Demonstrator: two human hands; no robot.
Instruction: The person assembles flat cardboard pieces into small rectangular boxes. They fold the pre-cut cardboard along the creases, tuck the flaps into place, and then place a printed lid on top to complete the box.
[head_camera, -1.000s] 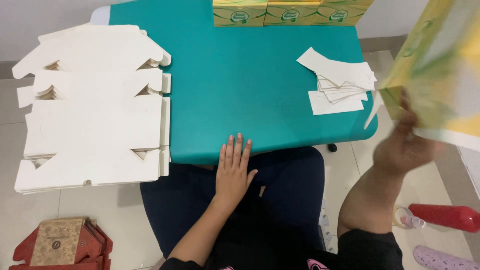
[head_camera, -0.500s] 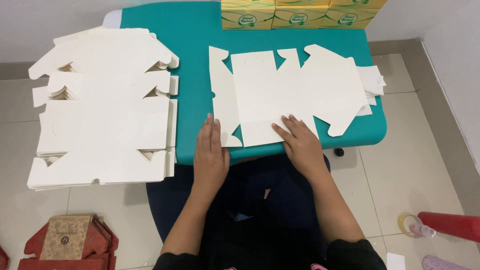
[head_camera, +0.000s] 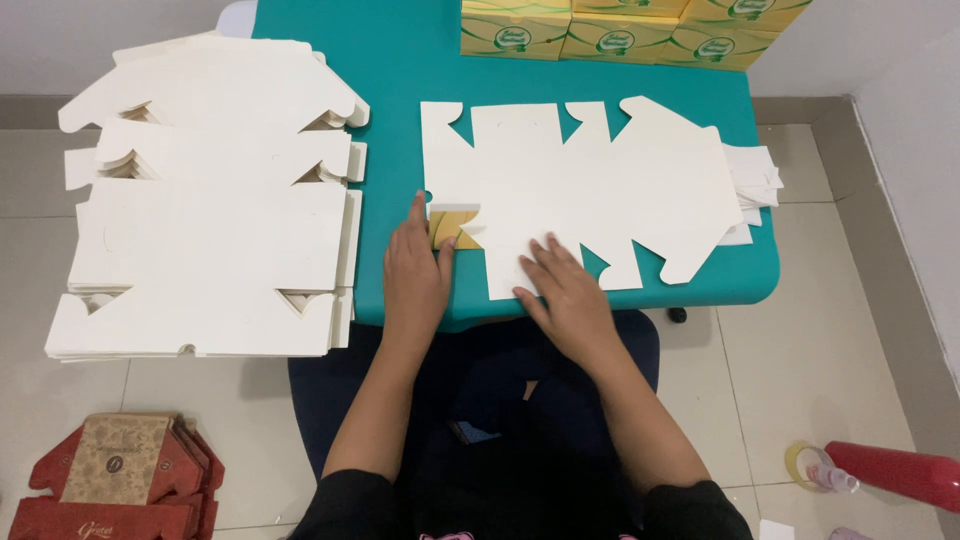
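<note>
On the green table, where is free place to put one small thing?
Bare green table lies between the white stack and the flat carton sheet, up to the yellow boxes. It is crowded around the left hand and right hand.

The flat box blank (head_camera: 590, 190) is matt white cardboard, with a yellow printed flap (head_camera: 452, 228) folded over. The surface (head_camera: 400, 90) looks smooth, slightly glossy teal. The stack (head_camera: 210, 200) is matt cardboard too.

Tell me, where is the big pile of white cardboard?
In the head view, the pile of white cardboard sits on the left, beside the teal table, just left of the left hand.
</note>
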